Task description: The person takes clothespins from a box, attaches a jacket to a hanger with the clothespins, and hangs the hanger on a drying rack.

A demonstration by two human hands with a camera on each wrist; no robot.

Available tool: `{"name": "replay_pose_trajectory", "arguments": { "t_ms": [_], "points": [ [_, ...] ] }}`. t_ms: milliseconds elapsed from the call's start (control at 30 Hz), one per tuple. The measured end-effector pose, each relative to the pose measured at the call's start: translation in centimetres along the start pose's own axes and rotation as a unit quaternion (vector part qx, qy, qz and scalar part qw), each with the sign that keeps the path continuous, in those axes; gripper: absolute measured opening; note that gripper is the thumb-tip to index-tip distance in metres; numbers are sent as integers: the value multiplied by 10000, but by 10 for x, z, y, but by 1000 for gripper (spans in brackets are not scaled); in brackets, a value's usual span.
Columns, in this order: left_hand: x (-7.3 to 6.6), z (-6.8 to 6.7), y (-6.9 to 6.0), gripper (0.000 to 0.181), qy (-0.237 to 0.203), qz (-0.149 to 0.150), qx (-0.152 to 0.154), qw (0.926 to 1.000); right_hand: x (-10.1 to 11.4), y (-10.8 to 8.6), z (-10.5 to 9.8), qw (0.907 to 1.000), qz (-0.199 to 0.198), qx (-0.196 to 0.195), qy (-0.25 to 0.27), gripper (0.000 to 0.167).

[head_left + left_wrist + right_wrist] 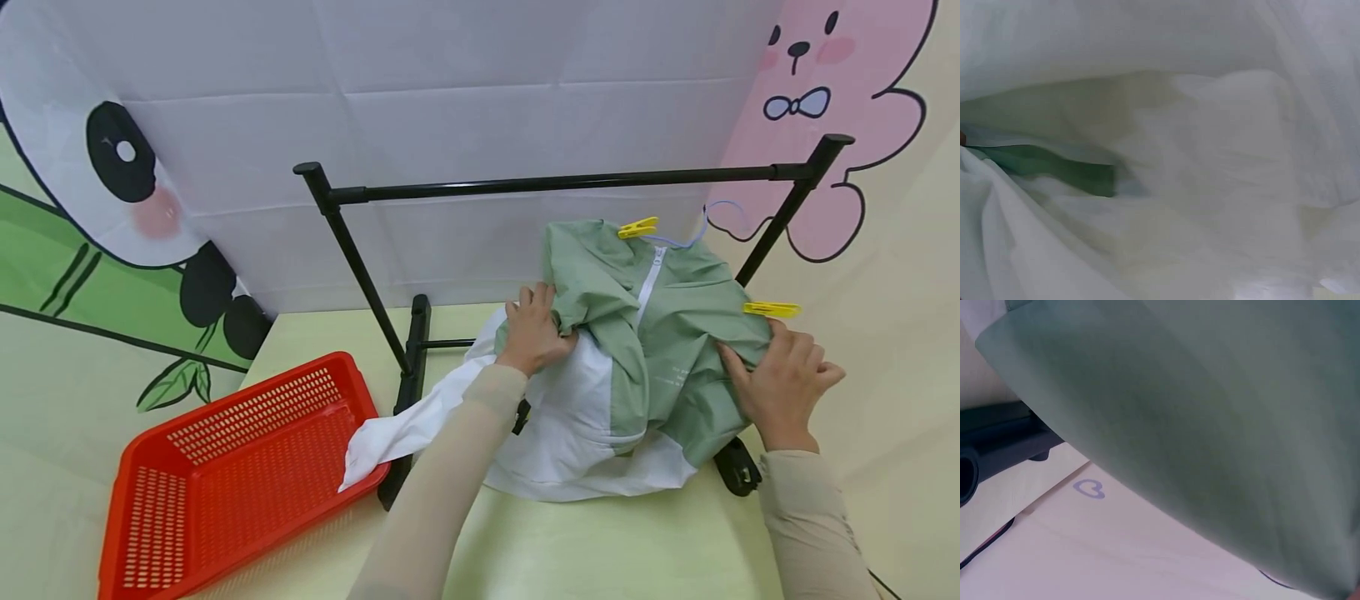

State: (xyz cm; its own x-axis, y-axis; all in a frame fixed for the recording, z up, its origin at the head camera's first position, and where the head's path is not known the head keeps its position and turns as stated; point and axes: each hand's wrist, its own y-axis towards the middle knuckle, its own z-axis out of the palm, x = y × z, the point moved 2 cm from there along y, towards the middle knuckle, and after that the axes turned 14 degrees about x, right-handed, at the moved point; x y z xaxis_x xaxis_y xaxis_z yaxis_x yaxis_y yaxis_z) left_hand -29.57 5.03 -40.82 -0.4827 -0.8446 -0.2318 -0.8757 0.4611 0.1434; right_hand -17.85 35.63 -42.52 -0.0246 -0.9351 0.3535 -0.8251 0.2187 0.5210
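A green and white zip jacket (675, 367) hangs spread in front of the black rack, on a pale blue hanger (678, 243). My left hand (534, 331) grips its green cloth at the left side. At the right edge, my right hand (791, 383) pinches the fabric, thumb in front. One yellow clothespin (637, 227) sits at the collar, another yellow clothespin (772, 309) at the right shoulder. White lining and a green strip (1079, 172) fill the left wrist view; green cloth (1179, 425) covers most of the right wrist view.
The rack's black top bar (555, 182) crosses behind the jacket. A red plastic basket (247, 467) stands at left, a white sleeve (405, 429) draped over its rim. The rack's right foot (738, 467) sticks out below the jacket. A wall with cartoon figures stands behind.
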Motion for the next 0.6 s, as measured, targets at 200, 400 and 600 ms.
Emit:
{"name": "replay_pose_trajectory", "arguments": {
  "t_ms": [200,400,600],
  "points": [
    [-9,6,6,65,-180,14,32,9998,-7,-1,-4,10000,69,-24,-24,106],
    [-17,11,9,62,-589,17,28,9983,-11,-1,-6,9997,-78,-241,-10,97],
    [-22,18,12,67,-1022,-205,315,9940,-12,1,-8,9992,-99,-369,-107,95]
  ]
}}
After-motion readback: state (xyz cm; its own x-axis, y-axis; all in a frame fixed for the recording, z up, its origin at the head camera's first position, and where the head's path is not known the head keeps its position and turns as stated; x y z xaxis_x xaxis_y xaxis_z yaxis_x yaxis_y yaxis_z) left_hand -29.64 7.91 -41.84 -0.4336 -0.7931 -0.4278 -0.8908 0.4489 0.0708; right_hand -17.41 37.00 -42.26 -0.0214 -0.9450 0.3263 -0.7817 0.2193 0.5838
